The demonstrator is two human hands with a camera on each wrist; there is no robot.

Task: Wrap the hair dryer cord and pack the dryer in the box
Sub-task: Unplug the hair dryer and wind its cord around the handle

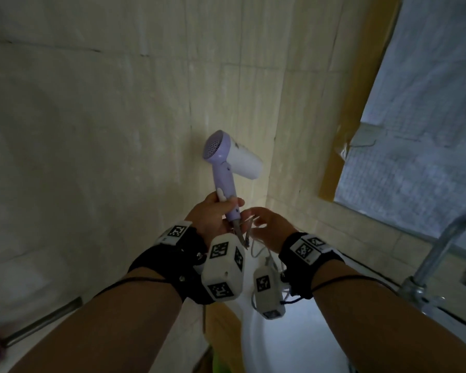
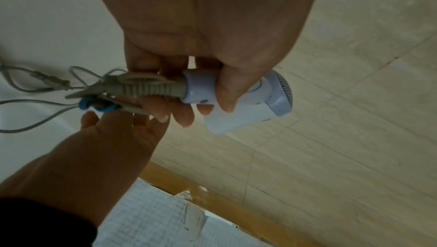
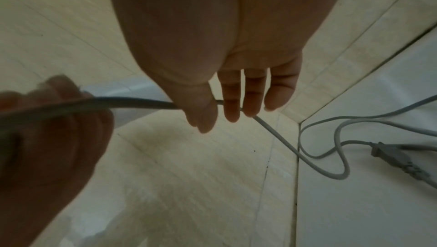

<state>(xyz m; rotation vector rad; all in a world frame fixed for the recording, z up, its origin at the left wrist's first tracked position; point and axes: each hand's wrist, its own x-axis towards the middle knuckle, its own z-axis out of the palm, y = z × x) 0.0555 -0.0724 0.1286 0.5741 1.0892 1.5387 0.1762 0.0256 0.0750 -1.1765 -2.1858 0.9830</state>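
Note:
My left hand (image 1: 222, 211) grips the lilac handle of the hair dryer (image 1: 233, 157) and holds it up in front of the tiled wall, white nozzle pointing right. In the left wrist view the fingers wrap the handle end (image 2: 199, 90), where the grey ribbed strain relief (image 2: 141, 87) comes out. My right hand (image 1: 264, 224) is just right of the handle's base. Its fairly straight fingers (image 3: 236, 101) touch the grey cord (image 3: 331, 174), which runs across them. A blue tie (image 2: 94, 106) sits on the cord. The cord trails down, and its plug (image 3: 397, 157) lies on the white surface. No box is in view.
A white basin (image 1: 293, 345) lies below my hands, with a metal faucet (image 1: 436, 259) at the right. A mesh-covered window (image 1: 428, 117) with a yellow frame fills the upper right. A metal bar (image 1: 46, 319) runs along the wall at lower left.

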